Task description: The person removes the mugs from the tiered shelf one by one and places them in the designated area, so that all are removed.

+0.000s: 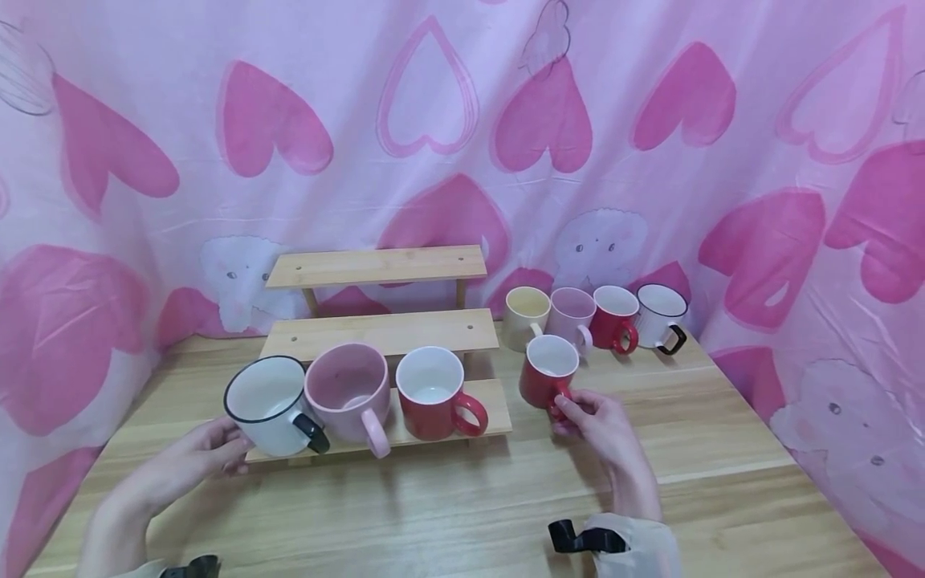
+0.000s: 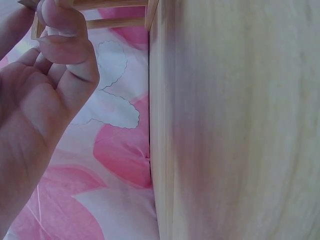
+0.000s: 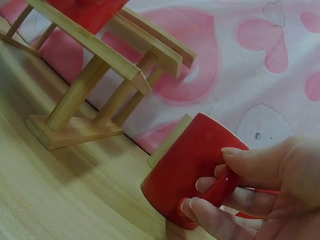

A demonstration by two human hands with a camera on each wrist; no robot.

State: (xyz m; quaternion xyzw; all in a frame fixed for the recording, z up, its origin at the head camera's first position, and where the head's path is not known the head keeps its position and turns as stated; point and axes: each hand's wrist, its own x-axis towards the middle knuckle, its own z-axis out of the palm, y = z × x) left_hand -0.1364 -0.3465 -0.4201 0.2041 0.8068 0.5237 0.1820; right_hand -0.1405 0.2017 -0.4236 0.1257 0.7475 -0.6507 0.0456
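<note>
My right hand [image 1: 596, 421] pinches the handle of a red mug [image 3: 192, 165] with a white inside, close over the table at the right of a three-step wooden rack [image 1: 383, 333]. At the rack's lowest board my left hand [image 1: 205, 453] grips the left end, thumb above and curled fingers [image 2: 70, 50] below. Just beside that thumb stands a white mug [image 1: 270, 409] with a black rim and handle. Next to it on the same board are a wide pink mug [image 1: 350, 397] and another red mug [image 1: 429, 401].
Along the back right of the table [image 1: 723, 482] stand a cream mug [image 1: 522, 321], a small pink mug [image 1: 567, 317], a red mug [image 1: 603, 321] and a white black-rimmed mug [image 1: 658, 321]. A pink heart-patterned curtain [image 1: 614, 185] hangs behind and at the sides.
</note>
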